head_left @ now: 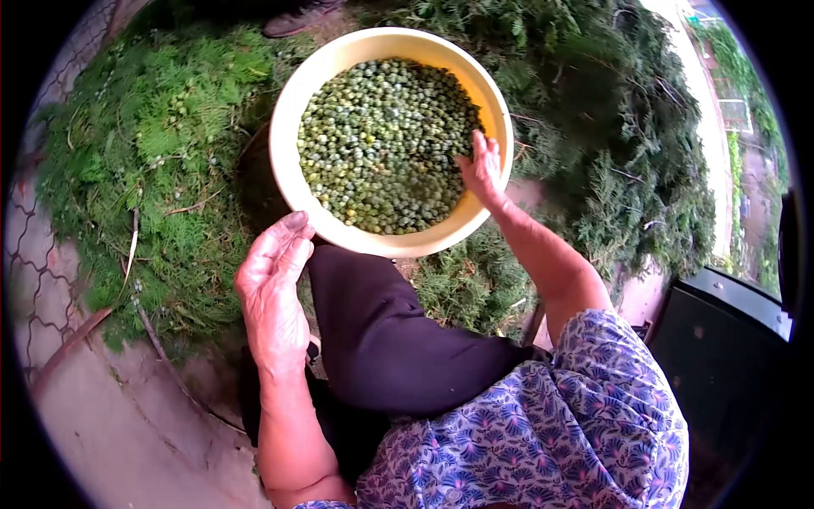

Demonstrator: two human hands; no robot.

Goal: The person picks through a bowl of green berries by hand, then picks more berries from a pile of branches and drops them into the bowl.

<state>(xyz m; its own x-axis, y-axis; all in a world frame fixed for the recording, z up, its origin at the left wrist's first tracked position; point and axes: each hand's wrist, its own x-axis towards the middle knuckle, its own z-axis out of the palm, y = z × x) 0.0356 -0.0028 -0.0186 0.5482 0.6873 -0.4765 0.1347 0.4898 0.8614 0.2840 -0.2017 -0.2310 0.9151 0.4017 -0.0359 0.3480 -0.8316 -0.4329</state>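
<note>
One outstretched hand [483, 174] over the tub [282, 161]

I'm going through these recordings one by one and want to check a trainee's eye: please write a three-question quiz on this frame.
1. Which hand is at the right-hand side of the yellow tub in the picture?
2. True or false: the tub holds large red fruit.
3. What lies around the tub? A) coiled rope B) leafy green branches C) glass bottles

Key: 1. The right hand. 2. False; it holds small, round, greenish berries. 3. B.
</note>
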